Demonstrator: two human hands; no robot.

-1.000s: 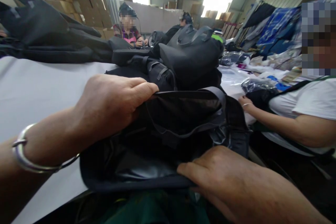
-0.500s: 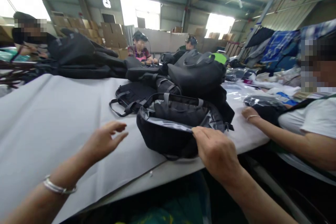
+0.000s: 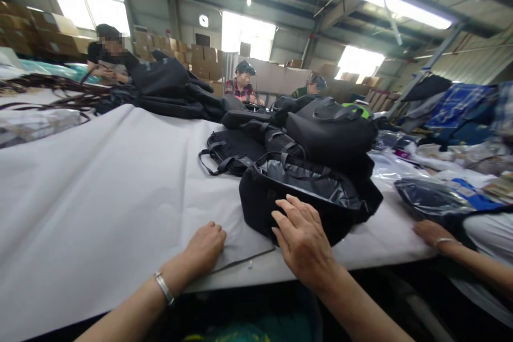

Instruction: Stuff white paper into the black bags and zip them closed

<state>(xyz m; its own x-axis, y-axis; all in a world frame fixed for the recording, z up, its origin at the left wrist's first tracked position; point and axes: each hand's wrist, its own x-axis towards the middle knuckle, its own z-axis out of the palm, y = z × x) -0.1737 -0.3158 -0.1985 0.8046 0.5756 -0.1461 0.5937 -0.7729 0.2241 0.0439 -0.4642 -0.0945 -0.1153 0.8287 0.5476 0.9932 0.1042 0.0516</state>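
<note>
An open black bag (image 3: pixel 264 200) with a shiny grey lining sits near the table's front edge, its mouth facing up. In front of its near side, my right hand (image 3: pixel 306 243) is open with fingers spread; whether the fingertips touch the fabric is unclear. My left hand (image 3: pixel 205 248), with a silver bangle on the wrist, rests on the white table covering (image 3: pixel 132 208) left of the bag. Its fingers are curled in, and nothing shows in them. Behind the bag lies a flat black bag (image 3: pixel 232 152) with straps, beside a larger stuffed black bag (image 3: pixel 331 128).
More black bags (image 3: pixel 164 83) are heaped along the far side. At the right, a co-worker's hand (image 3: pixel 430 232) lies near a plastic-wrapped dark package (image 3: pixel 430 197). Several people sit across the table. Below the front edge is a dark space with green material (image 3: pixel 240 328).
My right hand has let go of the bag's near rim and lies open before it. My left hand has come down to the table and curled. The view has turned left.
</note>
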